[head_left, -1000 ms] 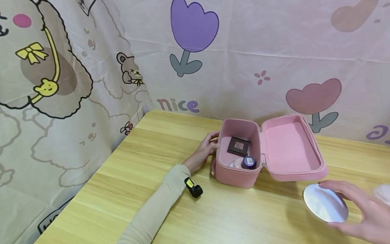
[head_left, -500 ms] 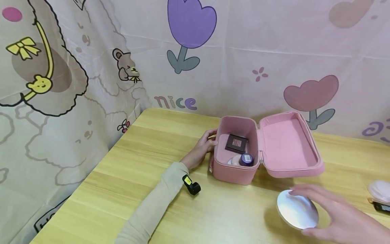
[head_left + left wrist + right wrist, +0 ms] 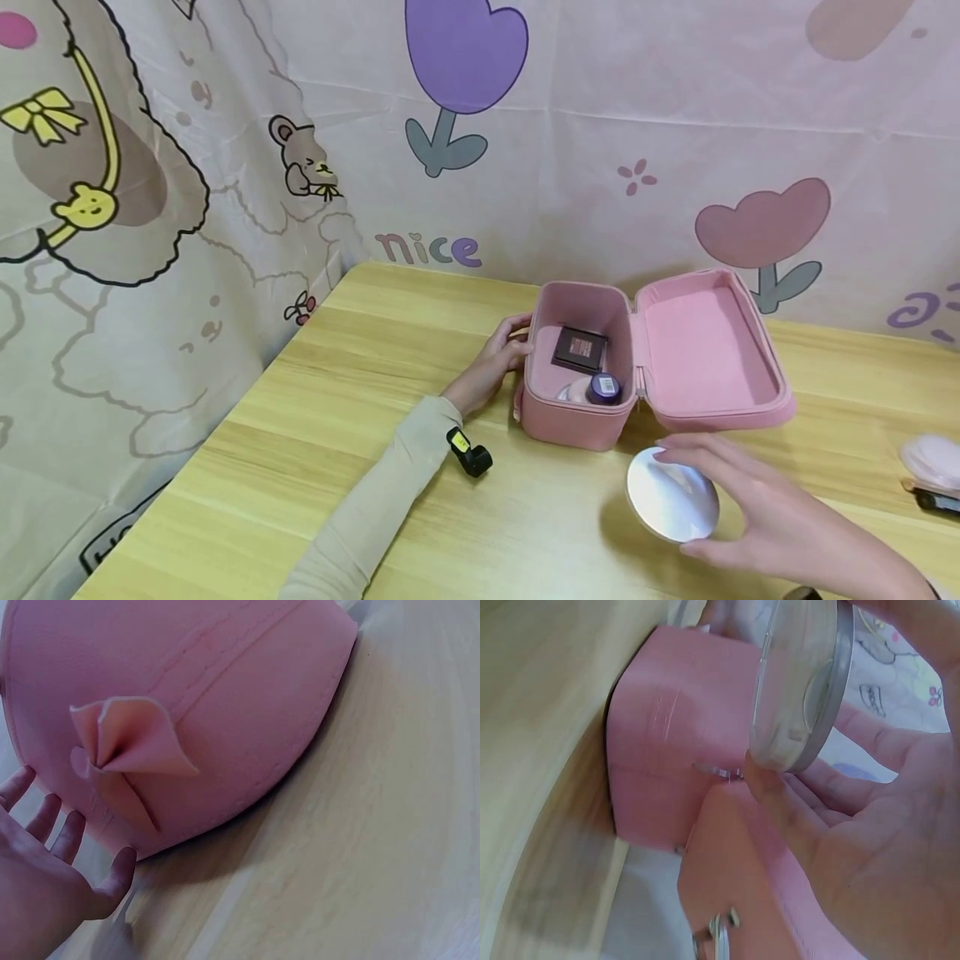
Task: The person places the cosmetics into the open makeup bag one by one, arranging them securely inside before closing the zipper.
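Note:
An open pink makeup case (image 3: 573,425) stands on the wooden table, its lid (image 3: 708,354) folded back to the right. Inside lie a dark square compact (image 3: 579,348) and a jar with a dark blue cap (image 3: 603,388). My left hand (image 3: 487,367) rests against the case's left side; in the left wrist view its fingers are spread at the edge, beside a pink bow (image 3: 142,742). With thumb and fingers, my right hand (image 3: 765,508) holds a round silver-lidded container (image 3: 671,496) above the table, in front of the lid. Its clear body (image 3: 791,682) shows in the right wrist view.
At the right edge of the table sit a whitish round item (image 3: 933,461) and a black slim item (image 3: 937,502). A small black device (image 3: 469,454) is worn on the left sleeve. A patterned cloth (image 3: 585,142) hangs behind the table.
My right hand has carried the round silver-lidded container leftward, closer to the pink case. The left hand stays at the case's side. The head view has shifted slightly.

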`<move>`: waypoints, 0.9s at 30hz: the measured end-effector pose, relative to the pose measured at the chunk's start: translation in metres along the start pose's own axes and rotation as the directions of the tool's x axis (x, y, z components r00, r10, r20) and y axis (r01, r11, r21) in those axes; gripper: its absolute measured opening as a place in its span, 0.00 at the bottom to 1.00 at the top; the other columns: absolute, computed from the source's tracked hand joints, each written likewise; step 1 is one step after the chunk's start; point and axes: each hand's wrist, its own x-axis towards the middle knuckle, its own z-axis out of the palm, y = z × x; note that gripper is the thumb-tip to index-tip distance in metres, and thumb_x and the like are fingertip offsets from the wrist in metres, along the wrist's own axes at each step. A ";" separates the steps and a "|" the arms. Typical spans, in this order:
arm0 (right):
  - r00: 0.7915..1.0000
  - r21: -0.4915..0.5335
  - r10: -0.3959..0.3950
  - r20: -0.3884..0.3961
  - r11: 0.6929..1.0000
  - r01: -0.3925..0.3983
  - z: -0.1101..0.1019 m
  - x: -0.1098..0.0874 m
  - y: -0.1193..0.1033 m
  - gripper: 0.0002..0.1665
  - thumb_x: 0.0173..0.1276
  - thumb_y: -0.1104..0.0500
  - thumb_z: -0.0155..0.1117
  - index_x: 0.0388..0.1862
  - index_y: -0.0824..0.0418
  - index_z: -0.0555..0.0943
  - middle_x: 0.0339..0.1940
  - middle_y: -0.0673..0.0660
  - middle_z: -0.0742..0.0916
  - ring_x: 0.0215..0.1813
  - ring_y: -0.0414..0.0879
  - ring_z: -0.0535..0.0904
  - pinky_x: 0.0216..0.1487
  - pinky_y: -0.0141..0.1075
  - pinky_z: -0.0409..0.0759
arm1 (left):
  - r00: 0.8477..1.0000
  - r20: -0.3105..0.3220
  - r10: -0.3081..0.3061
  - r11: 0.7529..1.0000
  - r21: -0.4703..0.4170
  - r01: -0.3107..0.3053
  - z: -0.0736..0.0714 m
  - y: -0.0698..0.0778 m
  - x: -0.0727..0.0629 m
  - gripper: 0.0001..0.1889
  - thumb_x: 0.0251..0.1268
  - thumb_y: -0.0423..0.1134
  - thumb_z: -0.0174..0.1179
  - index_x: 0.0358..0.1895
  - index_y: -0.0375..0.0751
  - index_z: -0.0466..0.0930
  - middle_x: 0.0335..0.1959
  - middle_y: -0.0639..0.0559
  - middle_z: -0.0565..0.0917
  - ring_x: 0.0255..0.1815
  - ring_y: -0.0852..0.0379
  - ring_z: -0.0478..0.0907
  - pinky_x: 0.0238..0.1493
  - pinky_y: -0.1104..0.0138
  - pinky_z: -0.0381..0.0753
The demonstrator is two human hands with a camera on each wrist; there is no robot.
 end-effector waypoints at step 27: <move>0.976 0.105 -0.210 -0.048 0.971 0.214 0.021 0.043 -0.017 0.47 0.39 0.45 0.80 0.60 0.58 0.74 0.56 0.46 0.76 0.54 0.39 0.69 0.54 0.21 0.64 | 1.000 0.002 -0.016 1.000 0.008 0.016 0.001 0.002 -0.001 0.36 0.60 0.42 0.48 0.72 0.34 0.52 0.73 0.39 0.57 0.72 0.42 0.56 0.62 0.58 0.67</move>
